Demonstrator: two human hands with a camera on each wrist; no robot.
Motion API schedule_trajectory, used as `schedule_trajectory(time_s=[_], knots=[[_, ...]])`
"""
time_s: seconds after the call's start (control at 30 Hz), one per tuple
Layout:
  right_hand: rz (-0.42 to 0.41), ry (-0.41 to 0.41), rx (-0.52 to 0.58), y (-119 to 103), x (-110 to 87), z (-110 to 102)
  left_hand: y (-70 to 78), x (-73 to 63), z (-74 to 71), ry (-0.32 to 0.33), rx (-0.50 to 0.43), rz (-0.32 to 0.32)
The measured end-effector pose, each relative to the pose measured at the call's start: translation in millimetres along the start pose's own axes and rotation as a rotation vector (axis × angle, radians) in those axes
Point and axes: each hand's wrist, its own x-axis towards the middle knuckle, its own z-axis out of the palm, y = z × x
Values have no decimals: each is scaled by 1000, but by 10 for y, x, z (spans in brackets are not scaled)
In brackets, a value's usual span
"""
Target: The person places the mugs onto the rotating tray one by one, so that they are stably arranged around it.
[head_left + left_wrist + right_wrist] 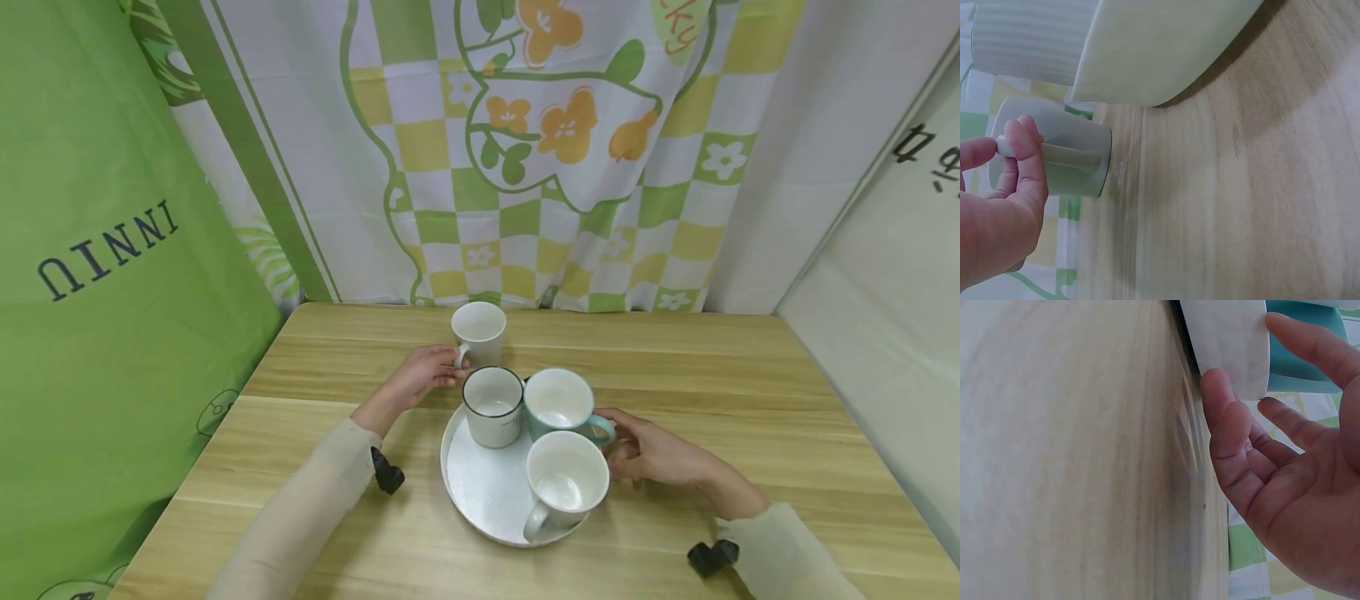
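At the back of the table, a white mug (483, 327) stands behind the round tray. My left hand (425, 373) pinches its handle (1071, 156) between thumb and fingers. The white tray (480, 492) carries a dark-rimmed white mug (491, 425), a white mug with a teal outside (558, 400) and a larger white mug (566, 475). My right hand (652, 450) is at the tray's right side, near the teal handle (602, 429). In the right wrist view its loosely bent fingers touch the tray's wall (1229, 344) and rim, holding nothing.
The wooden table (712, 375) extends to both sides of the tray. A patterned curtain (465, 208) hangs behind its back edge. Green cloth (112, 350) hangs on the left and a pale panel (892, 275) on the right.
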Motion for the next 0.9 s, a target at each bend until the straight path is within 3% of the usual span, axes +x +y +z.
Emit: schedule_trajectory(time_s=[0.37,0.63,0.9], knots=[[-11,-5,-3,15,-3,-2,45,40,40,-21,-7,-42],[-13,-5,-6,9,-3,-1,69,66,100,10,-57,-79],[-6,-6,0,-8,1,3,51,81,117,36,-71,-65]])
